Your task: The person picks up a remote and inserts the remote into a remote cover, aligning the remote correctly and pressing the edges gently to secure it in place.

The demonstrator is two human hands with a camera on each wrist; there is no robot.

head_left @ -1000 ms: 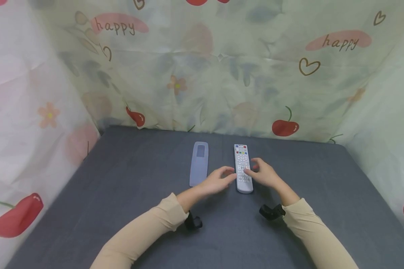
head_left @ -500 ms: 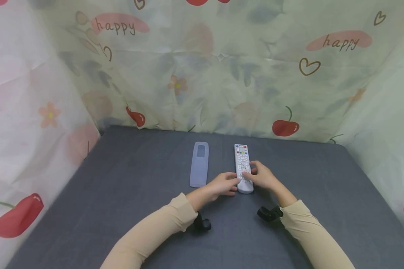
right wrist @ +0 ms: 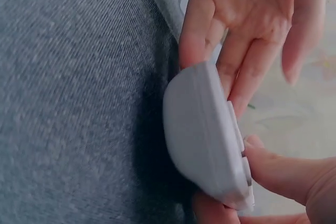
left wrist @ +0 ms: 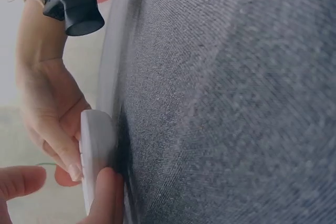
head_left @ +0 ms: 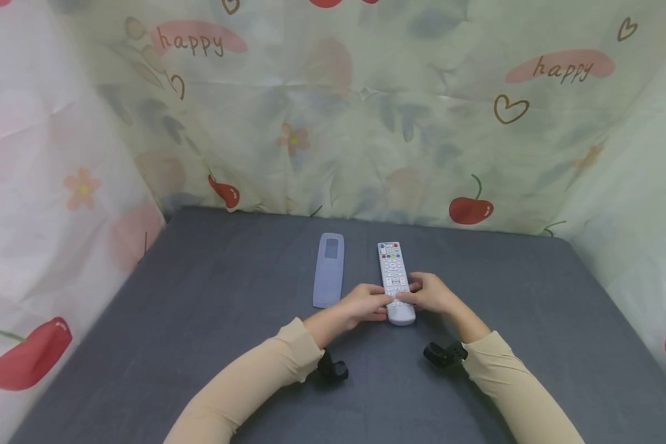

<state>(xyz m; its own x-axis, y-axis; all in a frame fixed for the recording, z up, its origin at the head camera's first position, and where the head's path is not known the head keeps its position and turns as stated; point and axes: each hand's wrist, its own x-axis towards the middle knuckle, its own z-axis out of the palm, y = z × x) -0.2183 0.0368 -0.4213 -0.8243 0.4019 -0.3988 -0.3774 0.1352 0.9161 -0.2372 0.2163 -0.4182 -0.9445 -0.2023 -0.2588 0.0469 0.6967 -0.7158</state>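
Note:
A white remote control (head_left: 391,259) with small buttons and a few coloured ones lies between both hands, close over the dark table, its rounded end toward me. My right hand (head_left: 434,293) pinches it from the right, thumb (right wrist: 278,174) on the button face and fingers beneath the edge. On its left side, my left hand (head_left: 362,304) touches it with relaxed fingers (right wrist: 236,61); the thumb (left wrist: 23,181) stands apart from it in the left wrist view. To the left lies a flat, lavender-grey, remote-shaped piece (head_left: 328,277) with a darker rectangle near its far end.
The table (head_left: 200,296) has a dark grey cloth top. Behind it hangs a pale curtain (head_left: 361,123) printed with cherries, hearts and flowers, and similar cloth walls stand on both sides. A black camera mount (head_left: 445,353) sits at each wrist.
My left hand has moved right and nearer until it meets the remote control. My right hand has closed its grip on it, and the remote control has shifted slightly left and toward me.

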